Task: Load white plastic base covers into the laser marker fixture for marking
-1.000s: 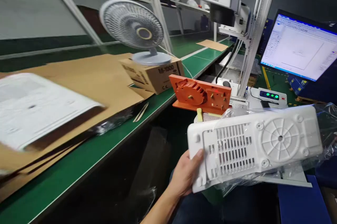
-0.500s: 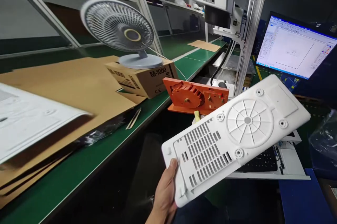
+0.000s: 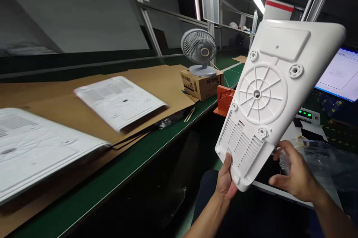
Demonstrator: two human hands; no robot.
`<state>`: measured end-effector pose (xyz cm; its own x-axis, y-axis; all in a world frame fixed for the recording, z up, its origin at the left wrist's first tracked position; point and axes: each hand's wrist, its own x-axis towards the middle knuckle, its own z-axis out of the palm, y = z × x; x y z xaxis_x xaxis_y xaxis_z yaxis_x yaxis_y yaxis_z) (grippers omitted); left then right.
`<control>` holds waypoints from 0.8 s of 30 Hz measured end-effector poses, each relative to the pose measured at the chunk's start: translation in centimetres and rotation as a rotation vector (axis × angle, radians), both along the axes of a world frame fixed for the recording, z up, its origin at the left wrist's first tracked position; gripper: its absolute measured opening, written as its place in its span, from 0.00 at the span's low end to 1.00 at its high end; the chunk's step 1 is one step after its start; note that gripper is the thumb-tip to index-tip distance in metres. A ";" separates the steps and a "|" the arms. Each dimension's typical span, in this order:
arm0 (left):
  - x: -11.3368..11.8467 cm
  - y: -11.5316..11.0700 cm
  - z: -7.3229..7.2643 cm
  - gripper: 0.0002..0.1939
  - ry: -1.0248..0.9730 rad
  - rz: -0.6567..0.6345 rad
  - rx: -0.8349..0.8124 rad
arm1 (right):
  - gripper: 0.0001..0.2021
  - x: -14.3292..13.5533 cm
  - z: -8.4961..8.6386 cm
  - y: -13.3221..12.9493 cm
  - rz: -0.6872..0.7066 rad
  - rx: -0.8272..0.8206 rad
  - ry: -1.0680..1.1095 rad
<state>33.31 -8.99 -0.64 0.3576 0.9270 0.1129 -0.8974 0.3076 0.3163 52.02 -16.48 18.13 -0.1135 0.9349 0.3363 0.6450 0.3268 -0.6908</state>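
Observation:
A white plastic panel (image 3: 268, 96) with slots and a round ribbed disc is held up, tilted, at the right of the view. My left hand (image 3: 226, 178) grips its lower end, thumb on the slotted face and the other fingers behind. Beside the panel's lower right edge is my right hand (image 3: 296, 174), fingers apart and slightly blurred; its fingertips are close to the edge, and whether they touch cannot be made out. Clear plastic film (image 3: 313, 156) lies behind the right hand.
Two white panels (image 3: 120, 98) (image 3: 41, 148) lie on cardboard (image 3: 165, 78) over the green bench (image 3: 159, 148). A grey fan (image 3: 199, 48) stands on a carton (image 3: 203, 87). Nearby are an orange fixture (image 3: 223, 100) and, at right, a monitor (image 3: 339, 74).
The view has swung left, showing a second panel on the cardboard. The held panel has turned more upright, still in my left hand. My right hand has come into view.

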 end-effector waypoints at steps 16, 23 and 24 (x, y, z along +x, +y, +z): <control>5.2 -2.4 -1.0 0.36 0.454 -0.298 -0.103 | 0.11 0.0 -2.5 1.4 -0.399 0.616 -0.258; -0.8 4.1 3.0 0.39 0.706 0.667 0.221 | 0.16 9.4 1.9 -2.3 0.033 0.700 -0.748; -1.7 4.8 4.0 0.44 0.733 0.838 0.285 | 0.15 10.0 2.2 -2.7 0.063 0.669 -0.783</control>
